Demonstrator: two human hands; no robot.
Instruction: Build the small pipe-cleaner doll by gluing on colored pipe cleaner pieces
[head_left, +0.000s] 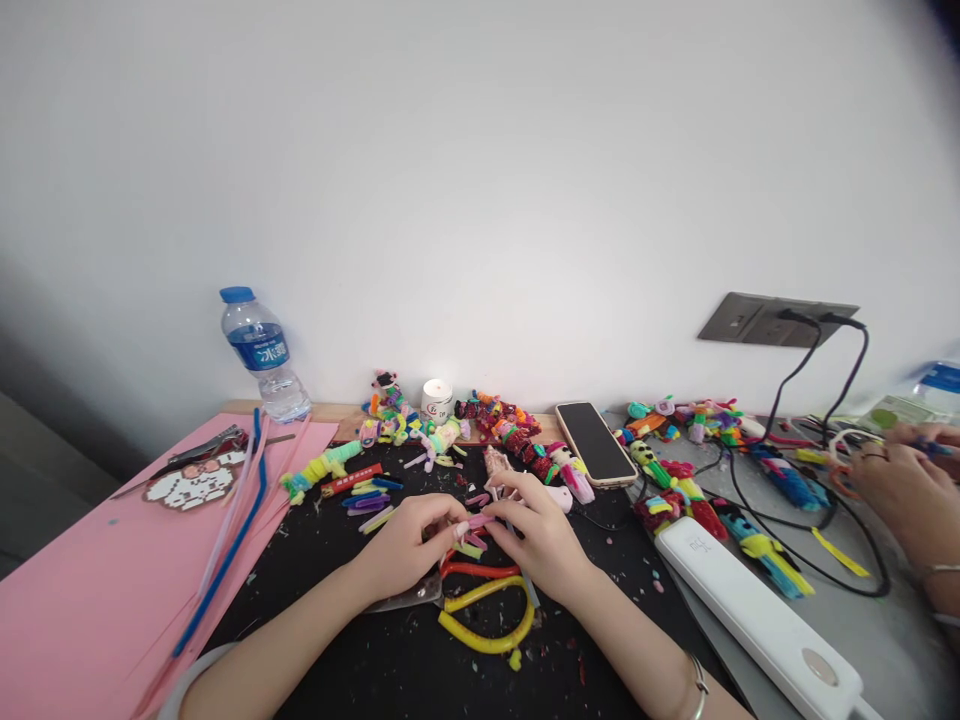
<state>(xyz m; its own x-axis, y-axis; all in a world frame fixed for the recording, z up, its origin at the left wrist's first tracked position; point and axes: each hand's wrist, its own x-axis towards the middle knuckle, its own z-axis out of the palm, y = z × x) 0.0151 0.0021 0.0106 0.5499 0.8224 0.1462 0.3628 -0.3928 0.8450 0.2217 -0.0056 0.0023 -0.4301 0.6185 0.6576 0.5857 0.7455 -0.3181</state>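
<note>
Nearest you, at 6 o'clock: yellow chenille stem loop [487, 630] lying curved on the black mat [360, 660], a red-orange stem [480, 571] just above it.

Your left hand [409, 545] and right hand [540, 535] meet just past that, fingertips touching. Both are curled and pinching the same short pink stem piece [478, 521]; the left holds its left end, the right its right end. Green and pink offcuts sit directly under the fingers.

At 9 o'clock: pink paper sheet [97, 590] with a long blue stem [229, 550] across it.

At 11 o'clock: loose cut pieces [366, 495] in red, blue, purple.

At 1 o'clock: smartphone [595, 443] face up. At 3 o'clock: white power strip [757, 610]; another person's hands [904, 490] beyond it, far right.

Farthest, along the wall: row of finished stem figures [480, 420], small white roll [436, 399] at 12 o'clock, water bottle [262, 355] at 10 o'clock.
</note>
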